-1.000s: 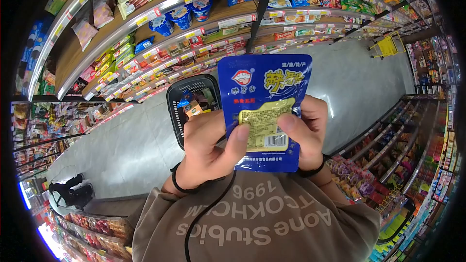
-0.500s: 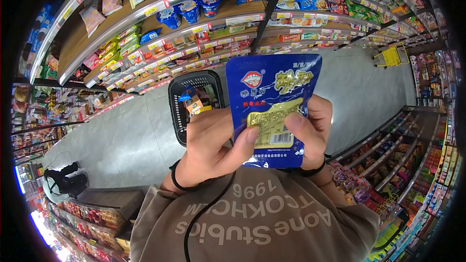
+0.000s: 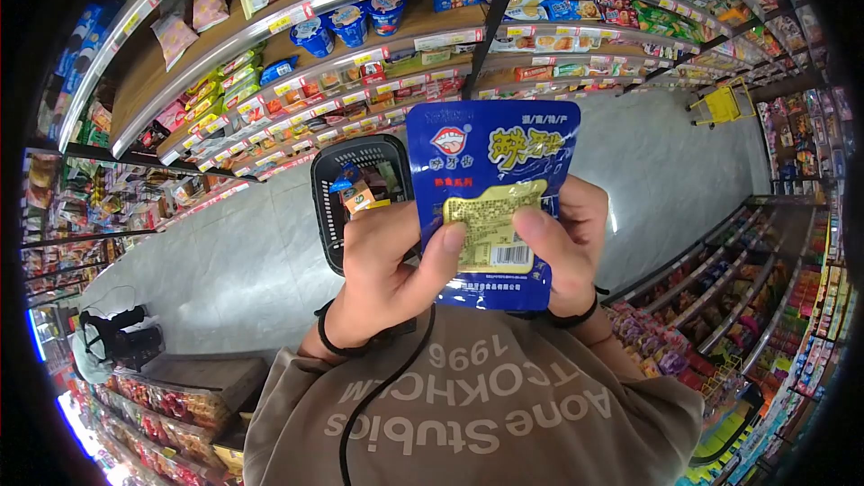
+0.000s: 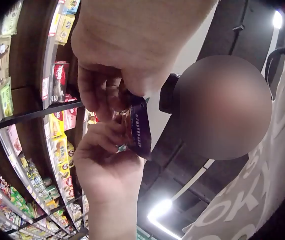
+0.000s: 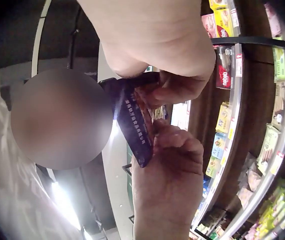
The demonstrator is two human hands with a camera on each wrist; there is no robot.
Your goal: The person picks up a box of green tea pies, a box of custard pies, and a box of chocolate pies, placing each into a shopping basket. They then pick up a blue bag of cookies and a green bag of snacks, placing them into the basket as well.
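Observation:
A blue, flat snack pouch (image 3: 486, 157) with a yellow label and barcode is held upright in front of the chest, its printed back facing the head camera. My left hand (image 3: 382, 270) grips its left edge, thumb on the label and fingers behind. On the opposite edge my right hand (image 3: 573, 247) pinches it, the thumb pressing near the barcode. Both wrist views show the pouch's lower edge (image 4: 141, 131) with small white lettering, and curled fingers against the far face (image 5: 145, 112).
Behind the left hand, a black shopping basket (image 3: 326, 216) with several packets stands on the grey floor (image 3: 243, 261). Snack shelves (image 3: 396, 27) curve across the far side. More shelving (image 3: 711, 279) lies at right, and a yellow cart (image 3: 723, 105) stands farther down the aisle.
The pouch and both hands swing slightly right, then back left in the head view. The pouch tilts and straightens again. Both hands keep their hold.

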